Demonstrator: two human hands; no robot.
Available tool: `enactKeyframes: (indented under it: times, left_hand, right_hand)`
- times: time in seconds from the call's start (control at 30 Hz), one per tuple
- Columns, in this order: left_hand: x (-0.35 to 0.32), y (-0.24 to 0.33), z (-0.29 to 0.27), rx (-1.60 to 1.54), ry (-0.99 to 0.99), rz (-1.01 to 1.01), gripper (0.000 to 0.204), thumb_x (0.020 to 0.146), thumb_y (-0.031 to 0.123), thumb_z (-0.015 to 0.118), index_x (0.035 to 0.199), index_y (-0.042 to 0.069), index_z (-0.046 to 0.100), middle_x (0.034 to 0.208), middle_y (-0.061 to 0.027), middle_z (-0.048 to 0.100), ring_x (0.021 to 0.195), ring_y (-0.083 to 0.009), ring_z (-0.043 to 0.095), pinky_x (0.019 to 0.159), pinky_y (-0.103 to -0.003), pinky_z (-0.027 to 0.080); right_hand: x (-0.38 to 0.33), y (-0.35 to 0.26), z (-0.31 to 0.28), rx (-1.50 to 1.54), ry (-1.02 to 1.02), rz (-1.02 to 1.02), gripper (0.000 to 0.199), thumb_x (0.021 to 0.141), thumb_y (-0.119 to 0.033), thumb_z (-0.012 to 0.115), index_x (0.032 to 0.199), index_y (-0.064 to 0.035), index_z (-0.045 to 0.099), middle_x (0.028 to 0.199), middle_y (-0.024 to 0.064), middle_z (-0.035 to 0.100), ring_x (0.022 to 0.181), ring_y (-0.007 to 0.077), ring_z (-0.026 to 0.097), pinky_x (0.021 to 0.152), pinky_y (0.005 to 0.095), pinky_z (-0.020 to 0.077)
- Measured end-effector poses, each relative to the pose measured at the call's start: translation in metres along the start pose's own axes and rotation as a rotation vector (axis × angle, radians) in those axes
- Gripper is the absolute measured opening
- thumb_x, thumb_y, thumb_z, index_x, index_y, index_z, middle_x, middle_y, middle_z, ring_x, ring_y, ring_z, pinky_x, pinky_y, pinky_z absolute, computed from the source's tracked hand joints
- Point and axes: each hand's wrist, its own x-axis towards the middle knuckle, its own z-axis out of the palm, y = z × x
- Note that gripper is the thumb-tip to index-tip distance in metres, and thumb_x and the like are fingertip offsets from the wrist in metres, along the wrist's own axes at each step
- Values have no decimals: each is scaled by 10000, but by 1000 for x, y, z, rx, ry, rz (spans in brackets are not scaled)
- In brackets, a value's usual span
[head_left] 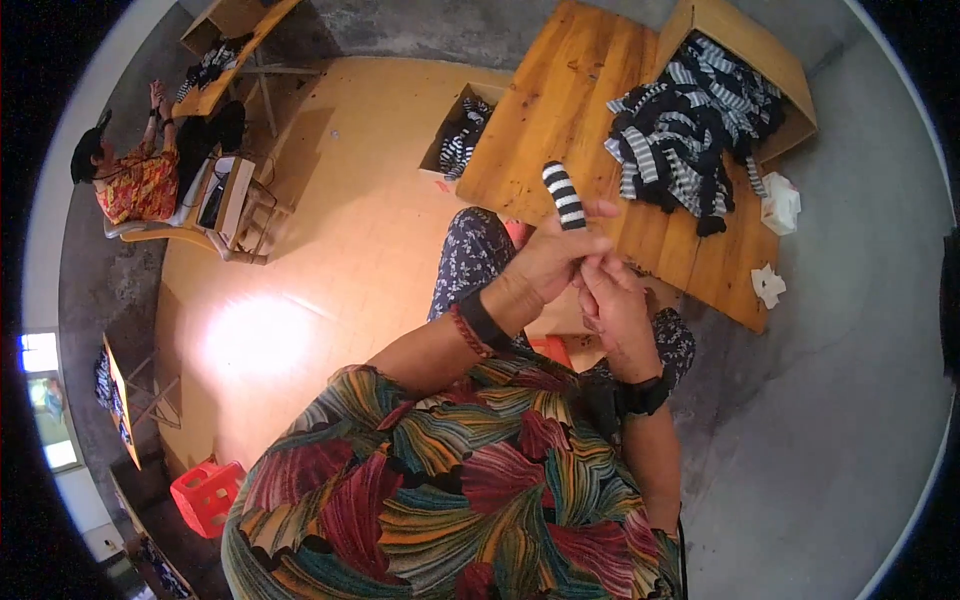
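A narrow black-and-white striped knit tube (563,195) stands up out of my left hand (545,262), whose fingers are closed around its lower part. My right hand (612,305) meets the left just below, its fingers pinched together at the dark lower end of the knit piece. That end is mostly hidden by my fingers, and so is whether a finger is inside the tube. Both hands are held above my lap, near the front edge of the wooden table (545,90).
A heap of striped knit pieces (680,140) spills from a cardboard box (795,90) onto the table. White tissue pack (780,204) and crumpled paper (768,286) lie at its right edge. Another box (432,160) stands left. A person (140,180) sits farther off; a red stool (207,497) is lower left.
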Motion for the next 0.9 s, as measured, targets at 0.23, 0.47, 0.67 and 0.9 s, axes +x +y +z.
enactKeyframes:
  times: [0.23, 0.47, 0.67, 0.9]
  left_hand:
    - [22, 33, -4, -78, -70, 110, 468, 770, 194, 562, 1185, 46, 403, 559, 0, 441, 587, -200, 544, 681, -367, 453]
    - [23, -2, 5, -26, 77, 85, 371, 746, 11, 565, 1097, 26, 445, 502, 5, 374, 458, -148, 507, 471, -302, 460]
    - [9, 7, 7, -40, 10, -31, 379, 782, 161, 566, 1119, 43, 438, 571, -11, 421, 644, -233, 584, 616, -332, 459]
    - [29, 26, -13, -252, 94, 102, 214, 791, 229, 571, 924, 70, 519, 584, -8, 416, 508, -157, 417, 526, -303, 367]
  right_hand:
    - [-8, 7, 6, -105, 14, 2, 236, 864, -225, 492, 720, -43, 530, 510, -33, 398, 436, 36, 326, 394, 191, 243]
    - [32, 33, -12, -861, 342, -982, 177, 873, -191, 462, 808, -45, 538, 525, -29, 394, 428, 26, 346, 358, 165, 229]
    - [2, 8, -6, 95, -64, 16, 168, 872, -190, 446, 852, -49, 536, 555, -19, 408, 422, 27, 341, 355, 163, 231]
    - [-10, 17, -19, -760, 173, -432, 257, 839, -208, 482, 712, 16, 482, 565, 178, 427, 449, 264, 412, 452, 357, 340]
